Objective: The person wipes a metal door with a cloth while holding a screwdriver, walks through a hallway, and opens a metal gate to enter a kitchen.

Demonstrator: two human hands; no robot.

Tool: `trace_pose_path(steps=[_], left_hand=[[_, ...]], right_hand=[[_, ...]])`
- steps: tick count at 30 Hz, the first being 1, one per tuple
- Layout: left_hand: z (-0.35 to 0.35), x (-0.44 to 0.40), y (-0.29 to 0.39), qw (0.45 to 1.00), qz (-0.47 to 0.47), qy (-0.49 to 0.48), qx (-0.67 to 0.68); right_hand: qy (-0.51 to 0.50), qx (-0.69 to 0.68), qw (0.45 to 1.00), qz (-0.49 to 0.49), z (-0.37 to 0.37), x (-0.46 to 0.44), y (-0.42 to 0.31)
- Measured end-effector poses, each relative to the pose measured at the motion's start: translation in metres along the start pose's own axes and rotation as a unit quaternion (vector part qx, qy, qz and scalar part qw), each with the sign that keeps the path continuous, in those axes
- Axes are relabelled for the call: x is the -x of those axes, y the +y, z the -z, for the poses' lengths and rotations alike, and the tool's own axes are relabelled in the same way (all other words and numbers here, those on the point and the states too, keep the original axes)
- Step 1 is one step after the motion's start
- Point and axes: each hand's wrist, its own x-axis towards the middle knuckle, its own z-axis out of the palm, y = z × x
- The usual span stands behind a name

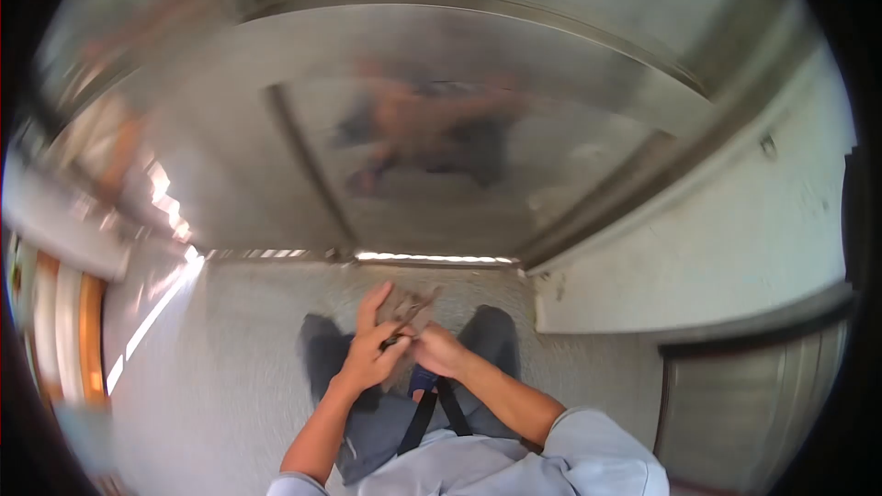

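Note:
In front of my lap my two hands are close together around a brownish-grey piece (pixel 415 318), blurred, which could be cloth or a glove. My left hand (pixel 367 355) is closed on a thin dark stick-like thing (pixel 393 342) that lies slantwise across the piece, one finger pointing up and away. My right hand (pixel 441 352) is closed at the lower right of the piece, its fingertips partly hidden. Motion blur hides the exact kind of both things. My grey trouser legs and a dark blue shoe (pixel 424 378) are below.
A shiny metal panel door (pixel 432 174) with a blurred reflection stands ahead, light showing through the gap under it. On the right are a pale wall panel (pixel 698 248) and a grey panelled surface (pixel 744 413). Orange and white upright shapes (pixel 90 335) stand at the left.

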Motion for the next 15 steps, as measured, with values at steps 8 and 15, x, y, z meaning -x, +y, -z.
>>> trace_pose_path(steps=[8,15], left_hand=[[-0.048,-0.056,-0.036,0.944,0.061,-0.289,0.144],[-0.063,-0.087,0.028,0.821,-0.064,-0.562,0.076]], right_hand=[[0.295,0.481,0.82,-0.094,0.005,0.069,-0.039],[0.433,0.037,0.885,0.169,-0.048,0.135,-0.049]])
